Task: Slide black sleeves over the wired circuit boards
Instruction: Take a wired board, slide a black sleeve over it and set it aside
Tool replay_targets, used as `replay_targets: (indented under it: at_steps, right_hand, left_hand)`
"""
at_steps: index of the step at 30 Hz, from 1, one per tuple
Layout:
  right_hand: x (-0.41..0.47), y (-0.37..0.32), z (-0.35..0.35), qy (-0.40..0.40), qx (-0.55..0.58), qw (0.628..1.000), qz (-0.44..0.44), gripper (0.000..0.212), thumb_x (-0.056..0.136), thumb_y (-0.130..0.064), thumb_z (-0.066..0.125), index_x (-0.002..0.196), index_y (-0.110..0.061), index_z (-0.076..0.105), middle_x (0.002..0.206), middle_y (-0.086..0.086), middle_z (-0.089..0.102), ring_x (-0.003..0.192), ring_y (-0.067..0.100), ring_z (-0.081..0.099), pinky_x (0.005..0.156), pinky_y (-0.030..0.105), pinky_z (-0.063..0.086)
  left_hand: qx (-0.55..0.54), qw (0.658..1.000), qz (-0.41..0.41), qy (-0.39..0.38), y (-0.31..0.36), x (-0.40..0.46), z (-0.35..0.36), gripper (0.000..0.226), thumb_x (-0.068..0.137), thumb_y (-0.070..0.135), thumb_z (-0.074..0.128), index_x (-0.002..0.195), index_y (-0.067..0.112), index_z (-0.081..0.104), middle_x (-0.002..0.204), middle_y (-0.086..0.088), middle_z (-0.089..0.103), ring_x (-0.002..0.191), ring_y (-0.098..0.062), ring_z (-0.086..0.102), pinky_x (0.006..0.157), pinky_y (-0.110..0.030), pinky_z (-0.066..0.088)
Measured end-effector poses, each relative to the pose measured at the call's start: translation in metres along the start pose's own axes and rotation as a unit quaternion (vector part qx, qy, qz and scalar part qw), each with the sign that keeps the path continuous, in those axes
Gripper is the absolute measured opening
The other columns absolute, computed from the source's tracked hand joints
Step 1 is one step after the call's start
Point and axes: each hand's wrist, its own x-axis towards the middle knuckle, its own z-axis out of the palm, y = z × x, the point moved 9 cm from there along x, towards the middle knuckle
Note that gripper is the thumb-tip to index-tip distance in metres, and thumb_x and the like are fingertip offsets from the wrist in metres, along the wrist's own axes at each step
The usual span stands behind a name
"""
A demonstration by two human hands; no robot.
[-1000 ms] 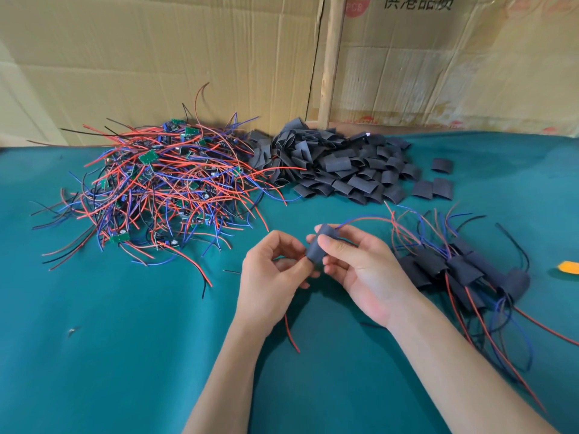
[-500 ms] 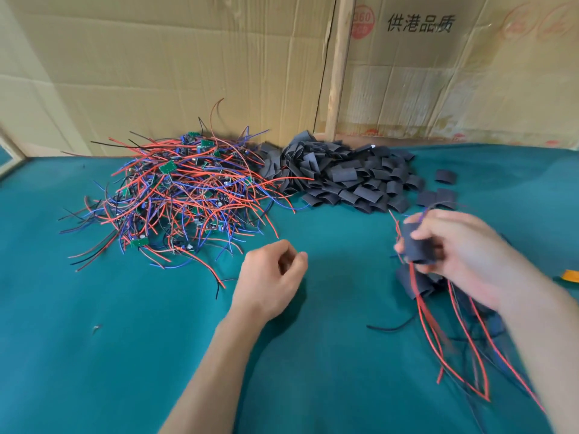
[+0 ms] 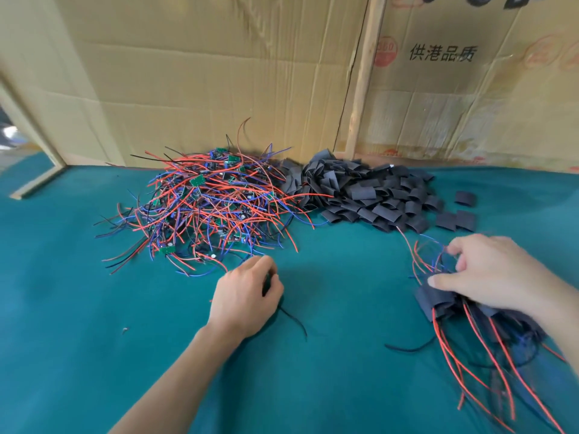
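A tangled heap of wired circuit boards (image 3: 213, 214), green boards with red, blue and black leads, lies at the back left of centre. Beside it on the right is a heap of flat black sleeves (image 3: 366, 195). At the right lies a bunch of sleeved boards (image 3: 435, 300) with red leads trailing toward me. My right hand (image 3: 492, 277) lies palm down on that bunch, its thumb touching the front sleeve and its fingers relaxed. My left hand (image 3: 247, 296) rests on the cloth just in front of the wire heap, loosely curled, holding nothing that I can see.
The table is covered in teal cloth (image 3: 338, 292). Cardboard sheets (image 3: 219, 73) and a wooden post (image 3: 363, 73) wall off the back. A few loose sleeves (image 3: 465, 198) lie right of the sleeve heap. A stray black wire (image 3: 407, 349) lies between my hands.
My right hand carried the sleeved board to the right and set it on the bunch of sleeved boards. My left hand let go and moved toward the wire heap. My view tilted up.
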Motion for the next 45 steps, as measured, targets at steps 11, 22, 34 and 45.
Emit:
replay_targets:
  at_steps: [11, 22, 34, 45]
  right_hand:
    - [0.023, -0.275, 0.03, -0.036, 0.158, 0.948, -0.275, 0.023, 0.086, -0.012, 0.059, 0.084, -0.033, 0.069, 0.099, 0.002, 0.07, 0.098, 0.027, 0.064, 0.09, 0.041, 0.055]
    - [0.061, -0.312, 0.065, 0.019, 0.215, 0.943, -0.254, 0.037, 0.077, -0.048, 0.083, 0.098, -0.03, 0.06, 0.096, 0.003, 0.06, 0.1, 0.031, 0.059, 0.075, 0.038, 0.047]
    - [0.042, -0.268, 0.037, 0.048, 0.243, 0.941, -0.229, 0.015, 0.071, -0.036, 0.081, 0.075, -0.033, 0.066, 0.078, 0.0, 0.069, 0.086, 0.028, 0.062, 0.071, 0.035, 0.05]
    - [0.018, -0.146, -0.012, -0.058, 0.534, 0.813, -0.226, 0.017, 0.084, -0.025, 0.079, 0.084, -0.008, 0.079, 0.08, 0.015, 0.075, 0.071, 0.016, 0.064, 0.066, 0.029, 0.048]
  left_hand:
    - [-0.026, 1.0, -0.015, -0.007, -0.005, -0.001, 0.0, 0.009, 0.08, 0.033, 0.055, 0.083, 0.024, 0.053, 0.08, 0.007, 0.06, 0.072, -0.025, 0.056, 0.06, -0.038, 0.048]
    - [-0.048, 0.998, -0.041, -0.014, -0.011, -0.001, 0.001, 0.013, 0.079, 0.034, 0.054, 0.084, 0.022, 0.058, 0.083, 0.005, 0.063, 0.074, -0.027, 0.057, 0.065, -0.037, 0.045]
    - [-0.029, 0.999, -0.014, -0.01, -0.005, -0.001, -0.006, 0.012, 0.082, 0.032, 0.054, 0.085, 0.021, 0.055, 0.083, 0.004, 0.062, 0.076, -0.027, 0.058, 0.065, -0.042, 0.048]
    - [0.048, 0.997, -0.006, 0.057, 0.013, -0.004, -0.017, 0.011, 0.085, 0.022, 0.061, 0.093, 0.015, 0.065, 0.085, 0.001, 0.066, 0.07, -0.03, 0.064, 0.055, -0.036, 0.048]
